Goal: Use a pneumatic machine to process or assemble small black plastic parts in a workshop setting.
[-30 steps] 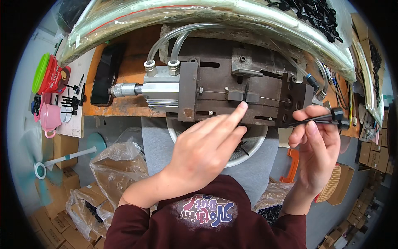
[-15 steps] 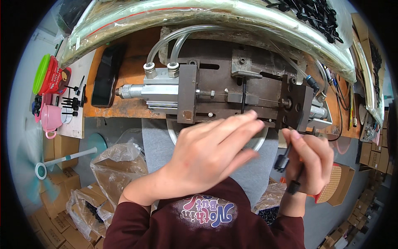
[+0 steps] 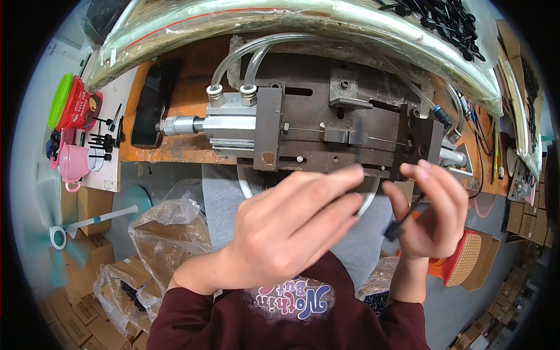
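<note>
My left hand [image 3: 297,224] is in front of the metal fixture, its thumb hidden and its fingertips brought together. A thin dark rod [image 3: 359,140], smeared by motion, rises from these fingertips past the small metal block [image 3: 338,135] in the fixture's middle. My right hand [image 3: 434,213] is off the fixture's right front corner, thumb and fingers curled around a thin black stem. That stem belongs to a black plastic part with a thick knob [image 3: 394,232] at its lower end. Above the block, a steel bracket [image 3: 350,96] is bolted to the fixture's base plate [image 3: 309,70].
An air cylinder [image 3: 230,125] with clear hoses [image 3: 233,55] sits at the fixture's left. A phone [image 3: 153,105] lies on the wooden bench. Several black parts [image 3: 102,143] and a pink cup [image 3: 74,163] are farther left. A plastic-wrapped roll [image 3: 291,17] runs along the back.
The black rod that stood under the bracket has shifted right and forward to my left fingertips. My right fingers have opened somewhat, and one of the two knobs below them no longer shows.
</note>
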Action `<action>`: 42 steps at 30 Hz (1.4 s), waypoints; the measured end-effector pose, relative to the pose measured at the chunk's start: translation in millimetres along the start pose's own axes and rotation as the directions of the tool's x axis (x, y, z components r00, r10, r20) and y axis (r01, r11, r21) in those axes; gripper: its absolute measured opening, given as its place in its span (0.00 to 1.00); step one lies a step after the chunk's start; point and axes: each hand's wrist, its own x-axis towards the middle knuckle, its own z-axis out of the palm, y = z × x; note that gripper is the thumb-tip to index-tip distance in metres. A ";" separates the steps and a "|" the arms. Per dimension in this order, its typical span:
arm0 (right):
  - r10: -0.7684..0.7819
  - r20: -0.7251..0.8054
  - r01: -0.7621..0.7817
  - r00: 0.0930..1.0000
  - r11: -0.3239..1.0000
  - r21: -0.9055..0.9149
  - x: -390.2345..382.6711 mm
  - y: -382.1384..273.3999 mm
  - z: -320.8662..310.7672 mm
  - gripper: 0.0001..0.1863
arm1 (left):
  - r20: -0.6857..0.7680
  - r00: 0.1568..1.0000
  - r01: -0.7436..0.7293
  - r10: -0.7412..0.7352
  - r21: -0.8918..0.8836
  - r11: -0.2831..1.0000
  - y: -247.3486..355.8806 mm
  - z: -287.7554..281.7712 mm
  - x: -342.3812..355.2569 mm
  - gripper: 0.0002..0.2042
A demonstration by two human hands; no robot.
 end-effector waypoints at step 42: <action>-0.005 0.451 0.092 0.892 0.981 -0.171 7.0 -32.8 25.2 0.11 | 0.248 0.962 -0.210 0.112 0.412 0.887 -54.7 40.5 243.9 0.09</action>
